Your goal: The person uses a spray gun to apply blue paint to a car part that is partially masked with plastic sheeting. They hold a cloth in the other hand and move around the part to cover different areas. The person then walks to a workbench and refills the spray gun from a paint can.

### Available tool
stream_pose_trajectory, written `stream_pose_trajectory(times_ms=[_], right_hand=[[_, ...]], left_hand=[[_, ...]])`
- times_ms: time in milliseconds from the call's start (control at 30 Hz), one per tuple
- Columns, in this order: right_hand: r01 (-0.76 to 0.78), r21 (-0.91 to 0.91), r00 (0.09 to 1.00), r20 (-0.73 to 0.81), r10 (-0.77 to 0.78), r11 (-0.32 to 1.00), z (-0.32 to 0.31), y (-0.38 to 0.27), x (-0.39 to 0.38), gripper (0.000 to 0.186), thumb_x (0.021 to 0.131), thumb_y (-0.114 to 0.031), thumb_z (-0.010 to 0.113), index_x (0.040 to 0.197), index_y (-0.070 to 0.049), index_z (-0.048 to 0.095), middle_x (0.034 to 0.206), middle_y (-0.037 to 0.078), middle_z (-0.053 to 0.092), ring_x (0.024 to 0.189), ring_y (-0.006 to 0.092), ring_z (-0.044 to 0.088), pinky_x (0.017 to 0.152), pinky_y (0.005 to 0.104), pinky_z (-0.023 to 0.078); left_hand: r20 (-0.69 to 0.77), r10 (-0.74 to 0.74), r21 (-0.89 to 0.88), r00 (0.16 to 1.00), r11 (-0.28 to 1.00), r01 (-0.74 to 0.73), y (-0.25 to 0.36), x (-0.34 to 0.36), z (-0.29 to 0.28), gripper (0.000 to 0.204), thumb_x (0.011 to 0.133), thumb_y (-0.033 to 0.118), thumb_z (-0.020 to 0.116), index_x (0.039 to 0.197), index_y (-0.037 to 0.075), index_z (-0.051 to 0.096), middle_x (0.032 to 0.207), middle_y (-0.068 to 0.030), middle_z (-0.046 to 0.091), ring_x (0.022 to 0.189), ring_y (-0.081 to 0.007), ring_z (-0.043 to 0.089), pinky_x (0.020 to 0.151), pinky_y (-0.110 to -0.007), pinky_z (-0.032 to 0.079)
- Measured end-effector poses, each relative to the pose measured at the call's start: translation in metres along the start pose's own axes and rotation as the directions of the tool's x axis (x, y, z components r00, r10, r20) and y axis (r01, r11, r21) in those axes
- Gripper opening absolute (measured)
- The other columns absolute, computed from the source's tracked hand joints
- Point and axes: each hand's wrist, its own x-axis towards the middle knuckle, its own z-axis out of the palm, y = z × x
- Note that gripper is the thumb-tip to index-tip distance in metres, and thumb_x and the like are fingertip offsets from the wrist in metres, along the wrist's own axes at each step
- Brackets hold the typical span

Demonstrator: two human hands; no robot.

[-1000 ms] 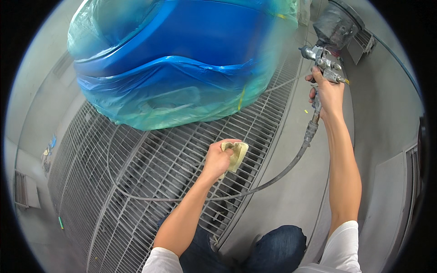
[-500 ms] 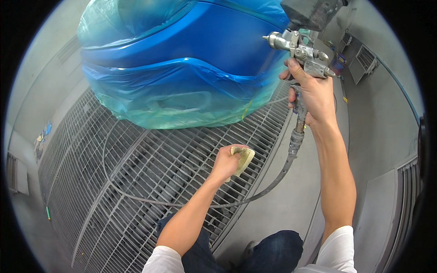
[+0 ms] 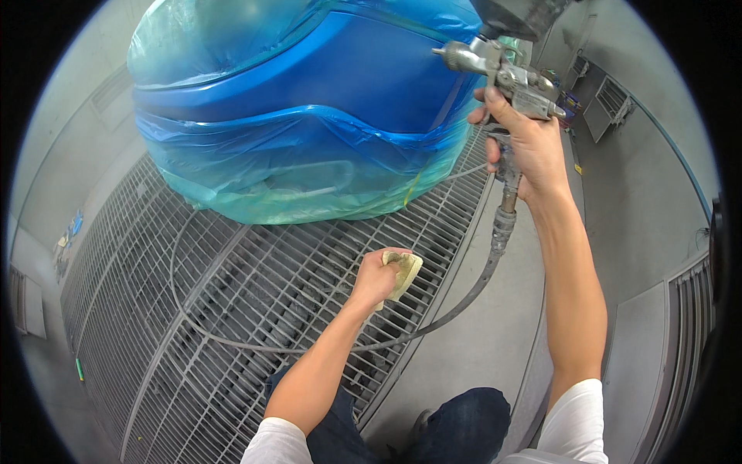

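My right hand (image 3: 529,151) is wrapped round the handle of a metal spray gun (image 3: 502,73), whose nozzle points left along the blue panel. On top of the gun sits a dark paint cup (image 3: 525,17), partly cut off by the upper edge. A grey air hose (image 3: 483,290) runs down from the handle and loops left. In my left hand (image 3: 376,277) is a crumpled pale yellow cloth (image 3: 405,276), held low over the floor grating. The glossy blue car body panel (image 3: 309,85) lies ahead, with greenish plastic masking film (image 3: 286,182) around it above and below.
A metal floor grating (image 3: 224,309) spreads below and to the left, the hose lying across it. Grey floor (image 3: 464,340) borders it on the right. A grey wall with a vent (image 3: 616,99) rises at the right. Small scraps (image 3: 68,232) lie at the far left.
The spray gun in my right hand has shifted slightly left and tilted a little. My left hand with the cloth has moved slightly left.
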Motion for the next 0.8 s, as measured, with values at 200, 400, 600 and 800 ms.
stream_pose_trajectory(times_ms=[200, 400, 600, 800], right_hand=[[-0.055, -0.008, 0.988, -0.143, 0.053, 0.998, -0.046, 0.019, 0.009, 0.035, 0.095, -0.031, 0.076, 0.109, 0.000, 0.068, 0.088, 0.010, 0.070, 0.047, 0.0119, 0.053, 0.039, 0.0258, 0.042], [-0.109, -0.002, 0.963, -0.248, 0.105, 0.994, -0.088, 0.037, 0.019, 0.024, 0.095, -0.025, 0.075, 0.102, -0.003, 0.069, 0.087, 0.010, 0.072, 0.047, 0.0133, 0.053, 0.042, 0.0302, 0.045], [-0.166, -0.001, 0.932, -0.327, 0.157, 0.986, -0.125, 0.057, 0.041, 0.021, 0.096, -0.023, 0.074, 0.103, -0.003, 0.069, 0.087, 0.010, 0.073, 0.049, 0.0128, 0.054, 0.043, 0.0309, 0.045], [-0.203, -0.091, 0.901, -0.407, 0.150, 0.975, -0.124, 0.057, 0.057, 0.019, 0.097, -0.023, 0.071, 0.103, -0.005, 0.068, 0.088, 0.008, 0.071, 0.051, 0.0117, 0.054, 0.044, 0.0300, 0.045]], left_hand=[[0.008, 0.011, 0.025, 1.000, 1.000, -0.011, 0.003, -0.005, 0.001, 0.036, 0.090, -0.005, 0.050, 0.118, 0.001, 0.073, 0.105, -0.0094, 0.074, 0.093, -0.0167, 0.068, 0.081, -0.033, 0.055], [-0.002, 0.026, 0.015, 1.000, 1.000, -0.026, 0.001, -0.005, -0.001, 0.037, 0.087, -0.003, 0.050, 0.116, -0.001, 0.073, 0.105, -0.0101, 0.074, 0.094, -0.0175, 0.067, 0.083, -0.033, 0.053], [0.006, 0.014, 0.005, 1.000, 1.000, -0.014, 0.004, -0.009, -0.004, 0.039, 0.086, -0.005, 0.049, 0.116, -0.001, 0.073, 0.106, -0.0104, 0.074, 0.095, -0.0176, 0.067, 0.084, -0.033, 0.053], [0.020, 0.030, 0.007, 0.999, 1.000, -0.030, 0.000, -0.008, -0.007, 0.037, 0.090, -0.004, 0.049, 0.119, 0.000, 0.072, 0.106, -0.0097, 0.073, 0.093, -0.0179, 0.069, 0.081, -0.034, 0.056]])
